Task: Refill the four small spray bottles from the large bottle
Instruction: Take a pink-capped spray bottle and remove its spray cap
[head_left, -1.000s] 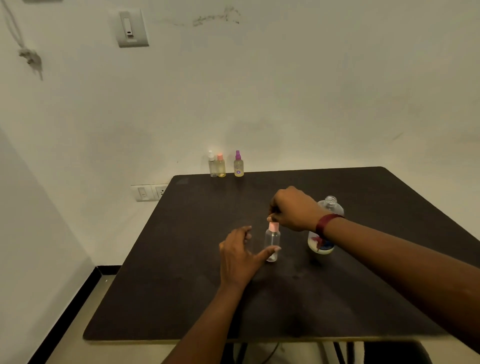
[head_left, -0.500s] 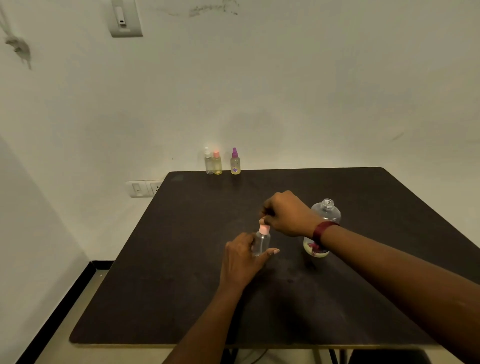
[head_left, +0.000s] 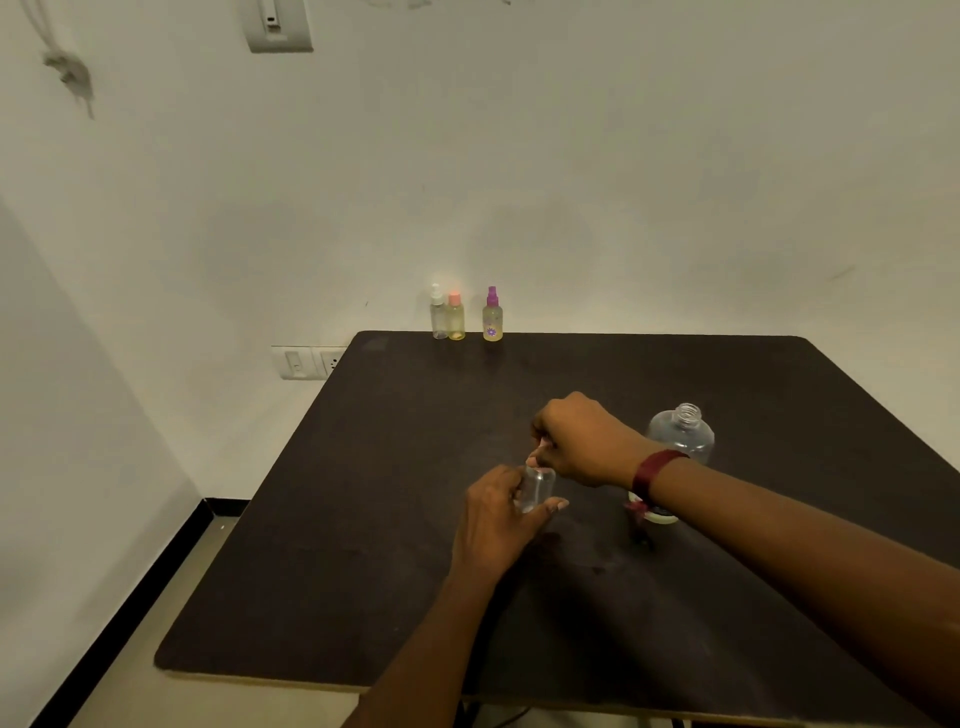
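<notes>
A small clear spray bottle (head_left: 536, 491) with a pink spray top stands mid-table on the dark table (head_left: 395, 519). My left hand (head_left: 498, 514) wraps around its body. My right hand (head_left: 582, 441) pinches the pink top from above, hiding most of it. The large clear bottle (head_left: 681, 434) stands uncapped just right of my right wrist, its lower part hidden by my arm. Three other small spray bottles stand at the far edge by the wall: a white-topped one (head_left: 439, 313), a pink-topped one (head_left: 455, 317) and a purple-topped one (head_left: 492, 316).
A white wall rises right behind the table's far edge. Wall sockets (head_left: 307, 361) sit left of the table's far corner. The table's left edge drops to the floor with a black skirting strip (head_left: 130, 608).
My left hand has closed around the small bottle, which it only touched before. My right hand has come down over the pink top. The view has tilted slightly downward.
</notes>
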